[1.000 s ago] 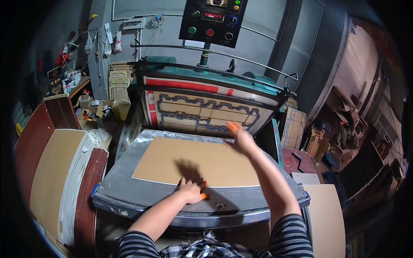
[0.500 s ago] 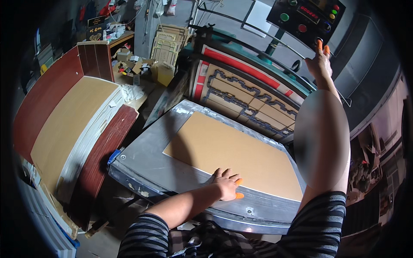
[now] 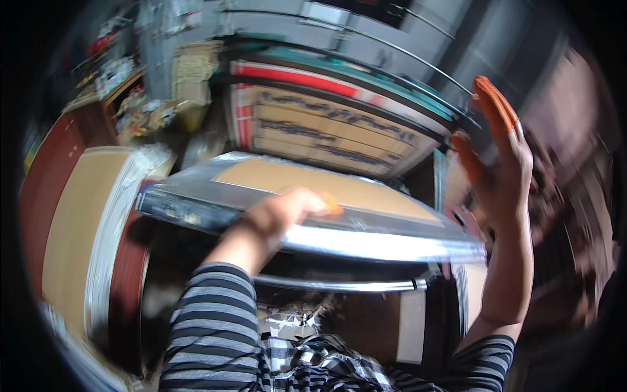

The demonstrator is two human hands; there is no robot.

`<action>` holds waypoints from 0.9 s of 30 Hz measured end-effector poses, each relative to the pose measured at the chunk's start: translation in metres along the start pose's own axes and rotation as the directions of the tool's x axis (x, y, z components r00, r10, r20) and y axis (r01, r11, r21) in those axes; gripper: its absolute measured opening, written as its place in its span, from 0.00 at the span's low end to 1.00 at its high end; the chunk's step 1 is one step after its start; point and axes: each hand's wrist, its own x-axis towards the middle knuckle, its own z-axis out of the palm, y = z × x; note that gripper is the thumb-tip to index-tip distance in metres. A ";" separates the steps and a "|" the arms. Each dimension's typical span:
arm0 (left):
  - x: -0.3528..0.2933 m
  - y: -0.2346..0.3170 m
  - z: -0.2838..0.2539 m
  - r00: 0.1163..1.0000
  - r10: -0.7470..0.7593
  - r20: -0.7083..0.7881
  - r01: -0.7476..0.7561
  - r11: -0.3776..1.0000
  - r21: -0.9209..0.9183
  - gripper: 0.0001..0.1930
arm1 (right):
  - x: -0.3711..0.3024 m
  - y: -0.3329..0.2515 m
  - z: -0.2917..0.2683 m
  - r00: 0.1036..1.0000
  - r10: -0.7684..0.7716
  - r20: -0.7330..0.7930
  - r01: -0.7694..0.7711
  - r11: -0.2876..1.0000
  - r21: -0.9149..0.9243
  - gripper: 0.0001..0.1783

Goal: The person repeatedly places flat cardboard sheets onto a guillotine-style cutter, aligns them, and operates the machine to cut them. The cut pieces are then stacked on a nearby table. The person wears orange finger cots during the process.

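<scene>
A tan cardboard sheet (image 3: pixel 366 190) lies on the metal platen (image 3: pixel 196 187) of a press, whose near edge is raised and tilted. My left hand (image 3: pixel 294 208) is over the near edge of the sheet, orange covers on some fingertips; motion blur hides its grip and whether it touches. My right hand (image 3: pixel 503 153) is raised in the air right of the press, holding nothing, its orange-tipped fingers stretched out and the thumb apart. Facing the sheet, behind the platen, stands a cutting die (image 3: pixel 326 127) with dark strips on a tan board, framed in red and white.
To the left, a stack of tan sheets (image 3: pixel 81 215) rests beside dark red panels (image 3: pixel 49 176). A metal bar (image 3: pixel 339 283) runs below the platen's near edge. Boxes and clutter (image 3: pixel 147 108) fill the back left. Thin rails (image 3: pixel 405 49) cross above the press.
The platen's near side has tilted up toward the die. My right hand has come down from the control panel's buttons. My left hand has moved along with the platen edge; the view has shifted right.
</scene>
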 end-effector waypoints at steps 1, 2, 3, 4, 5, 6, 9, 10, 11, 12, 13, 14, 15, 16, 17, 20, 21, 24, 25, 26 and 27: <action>0.007 -0.006 -0.039 0.988 0.029 -0.151 -0.007 0.989 0.147 0.26 | -0.012 -0.008 -0.026 0.998 -0.049 -0.037 0.050 0.999 0.009 0.29; 0.022 -0.005 -0.069 0.950 0.106 -0.294 -0.030 0.967 0.252 0.26 | -0.036 -0.010 -0.053 1.000 0.002 0.001 -0.002 0.999 0.032 0.30; 0.028 0.001 -0.098 0.866 0.225 -0.446 -0.085 0.946 0.312 0.26 | -0.059 -0.013 -0.087 0.998 0.050 0.034 -0.051 0.998 0.043 0.30; 0.028 0.014 -0.121 0.728 0.383 -0.568 -0.194 0.910 0.366 0.25 | -0.081 -0.022 -0.121 0.989 0.134 0.066 -0.132 0.991 -0.022 0.30; 0.025 0.006 -0.137 0.447 0.567 -0.692 -0.467 0.808 0.360 0.20 | -0.104 -0.030 -0.147 0.975 0.205 0.083 -0.201 0.978 -0.059 0.30; -0.001 0.023 -0.138 0.259 0.704 -0.661 -0.406 0.700 0.587 0.15 | -0.135 -0.045 -0.169 0.945 0.303 0.119 -0.290 0.950 -0.115 0.30; -0.042 0.069 -0.093 0.066 0.809 -0.584 -0.630 0.488 0.604 0.10 | -0.218 -0.066 -0.226 0.672 0.741 -0.017 -0.736 0.665 -0.127 0.27; -0.056 0.081 -0.068 0.123 0.812 -0.570 -0.769 0.441 0.462 0.10 | -0.254 -0.073 -0.243 0.463 0.882 -0.091 -0.883 0.467 0.034 0.26; -0.071 0.094 -0.042 0.221 0.829 -0.513 -0.827 0.438 0.351 0.10 | -0.292 -0.082 -0.261 0.372 0.917 -0.140 -0.928 0.365 -0.077 0.25; -0.077 0.105 -0.024 0.171 0.877 -0.450 -0.841 0.368 0.396 0.10 | -0.325 -0.086 -0.274 0.294 0.936 -0.193 -0.949 0.262 -0.172 0.24; -0.088 0.105 -0.005 0.188 0.895 -0.405 -0.856 0.351 0.379 0.10 | -0.358 -0.093 -0.275 0.136 0.958 -0.251 -0.983 0.100 -0.151 0.23; -0.106 0.111 0.011 0.192 0.922 -0.338 -0.885 0.311 0.346 0.10 | -0.392 -0.103 -0.275 -0.021 0.954 -0.298 -0.991 -0.060 -0.123 0.22; -0.116 0.115 0.023 0.168 0.943 -0.287 -0.897 0.267 0.351 0.11 | -0.435 -0.111 -0.276 -0.105 0.949 -0.297 -0.982 -0.146 -0.118 0.21; -0.127 0.123 0.032 0.153 0.949 -0.274 -0.905 0.246 0.347 0.11 | -0.476 -0.119 -0.276 -0.181 0.934 -0.306 -0.967 -0.226 -0.119 0.20; -0.137 0.127 0.036 0.187 0.964 -0.191 -0.915 0.242 0.323 0.12 | -0.516 -0.127 -0.269 -0.238 0.927 -0.291 -0.955 -0.278 -0.104 0.19; -0.171 0.129 0.045 0.132 0.970 -0.204 -0.902 0.203 0.381 0.13 | -0.527 -0.138 -0.233 -0.336 0.928 -0.162 -0.914 -0.363 -0.183 0.19; -0.180 0.132 0.047 0.138 0.970 -0.202 -0.899 0.208 0.386 0.13 | -0.528 -0.140 -0.219 -0.335 0.936 -0.109 -0.930 -0.347 -0.121 0.19; -0.199 0.139 0.054 0.091 0.967 -0.238 -0.885 0.188 0.426 0.14 | -0.517 -0.136 -0.186 -0.277 0.961 0.007 -0.957 -0.275 -0.092 0.20; -0.204 0.139 0.057 0.076 0.965 -0.252 -0.878 0.184 0.441 0.14 | -0.509 -0.135 -0.172 -0.265 0.959 0.097 -0.960 -0.254 -0.113 0.20; -0.208 0.138 0.058 0.067 0.963 -0.262 -0.875 0.183 0.449 0.14 | -0.493 -0.135 -0.156 -0.258 0.948 0.187 -0.962 -0.235 -0.135 0.21; -0.215 0.142 0.058 0.055 0.961 -0.271 -0.873 0.178 0.455 0.14 | -0.480 -0.137 -0.141 -0.235 0.928 0.289 -0.963 -0.182 -0.198 0.21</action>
